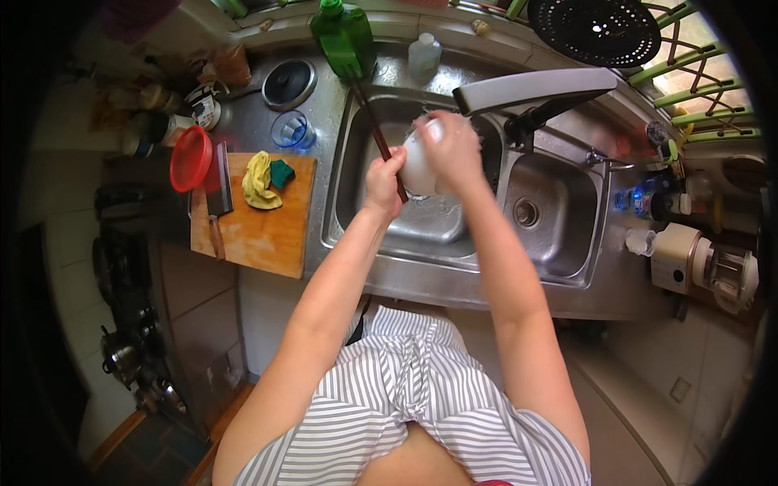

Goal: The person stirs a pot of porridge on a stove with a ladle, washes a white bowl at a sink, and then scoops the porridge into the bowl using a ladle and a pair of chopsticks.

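Over the large basin of a stainless steel sink, my left hand grips dark chopsticks and the near side of a white bowl. My right hand, blurred, lies on the bowl's right side with its fingers closed around the rim. Water splashes around the right hand, just below the end of the grey faucet. Whether anything lies between the right fingers and the bowl cannot be told.
Left of the sink, a wooden cutting board bears a yellow cloth, a green scouring pad and a cleaver. A glass, a pan lid and a green detergent bottle stand behind. The small basin is at right.
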### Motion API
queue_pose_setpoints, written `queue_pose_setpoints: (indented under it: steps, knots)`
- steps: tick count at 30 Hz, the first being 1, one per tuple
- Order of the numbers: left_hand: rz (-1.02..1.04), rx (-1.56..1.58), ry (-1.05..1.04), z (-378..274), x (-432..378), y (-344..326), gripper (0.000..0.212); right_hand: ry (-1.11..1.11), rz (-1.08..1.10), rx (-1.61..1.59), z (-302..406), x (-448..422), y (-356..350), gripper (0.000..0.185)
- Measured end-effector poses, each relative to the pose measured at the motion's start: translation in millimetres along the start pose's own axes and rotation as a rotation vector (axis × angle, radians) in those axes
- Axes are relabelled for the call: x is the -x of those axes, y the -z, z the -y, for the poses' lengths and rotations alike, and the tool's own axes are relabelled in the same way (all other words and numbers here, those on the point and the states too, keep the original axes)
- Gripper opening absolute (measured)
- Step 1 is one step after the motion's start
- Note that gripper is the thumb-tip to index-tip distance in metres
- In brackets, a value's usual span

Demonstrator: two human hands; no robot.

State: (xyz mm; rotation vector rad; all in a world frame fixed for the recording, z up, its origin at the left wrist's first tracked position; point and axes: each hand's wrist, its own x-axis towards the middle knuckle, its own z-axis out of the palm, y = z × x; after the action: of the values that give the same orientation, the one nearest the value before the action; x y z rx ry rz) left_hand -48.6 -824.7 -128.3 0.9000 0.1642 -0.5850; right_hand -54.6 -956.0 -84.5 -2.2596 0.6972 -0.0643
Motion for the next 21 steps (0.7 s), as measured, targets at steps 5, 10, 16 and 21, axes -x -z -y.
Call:
queue_pose_setpoints:
  steps: [5, 10, 16, 21]
  knots:
    - [-0.003, 0.420, 0.171, 3, -1, 6, 0.028, -0.075, -0.093, -0.945, -53, -4, -6, 0.050]
    - [-0.099, 0.526, 0.353, 8, 16, -19, 0.037, 0.597, -0.623, -0.071, -39, 50, -9, 0.045]
    - [-0.084, 0.448, 0.311, 31, 7, -31, 0.039, 0.940, -0.372, 0.445, -39, 51, 12, 0.033]
    - [-0.030, 0.324, 0.345, 18, 9, -49, 0.039, 0.788, -0.423, 0.420, -55, 63, 26, 0.036]
